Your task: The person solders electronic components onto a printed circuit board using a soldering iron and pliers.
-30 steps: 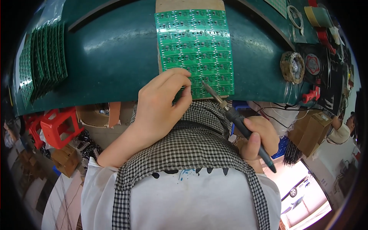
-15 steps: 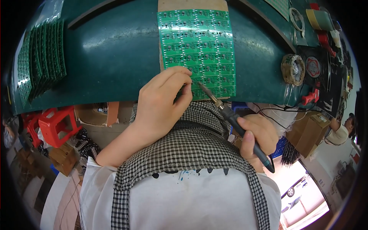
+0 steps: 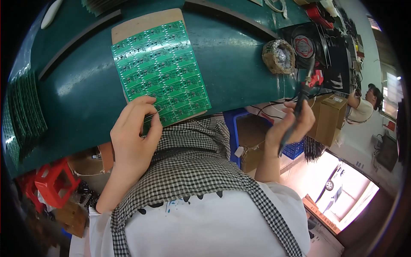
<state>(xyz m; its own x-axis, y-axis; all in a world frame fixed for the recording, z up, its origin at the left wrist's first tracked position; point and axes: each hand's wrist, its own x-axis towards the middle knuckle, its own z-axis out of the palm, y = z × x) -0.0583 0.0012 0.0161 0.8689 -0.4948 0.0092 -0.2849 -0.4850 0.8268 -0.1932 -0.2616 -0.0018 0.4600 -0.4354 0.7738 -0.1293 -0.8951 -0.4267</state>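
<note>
A green panel of small circuit boards (image 3: 160,70) lies on a tan backing board (image 3: 143,25) on the dark green table. My left hand (image 3: 132,132) rests at the panel's near left corner, thumb and fingers pinched on a thin wire (image 3: 150,115). In my right hand (image 3: 278,135) is a soldering iron (image 3: 304,92), gripped by its dark handle. Off to the right of the panel, its metal end points up toward a red holder (image 3: 317,78) at the table's right end. The iron is slightly blurred, and the tip's contact with anything cannot be made out.
Stacked green panels (image 3: 26,113) stand at the table's left. Dark bars (image 3: 79,40) lie left and beyond. A foil-lined brown ring (image 3: 274,55) sits beside a black round-fronted device (image 3: 303,46). Cardboard boxes (image 3: 329,115), a red stool (image 3: 55,182) and another person (image 3: 364,105) are around the table.
My right hand has lifted the soldering iron off the panel and swung it right, toward the red holder. The view has turned right. My left hand stays at the panel with the wire.
</note>
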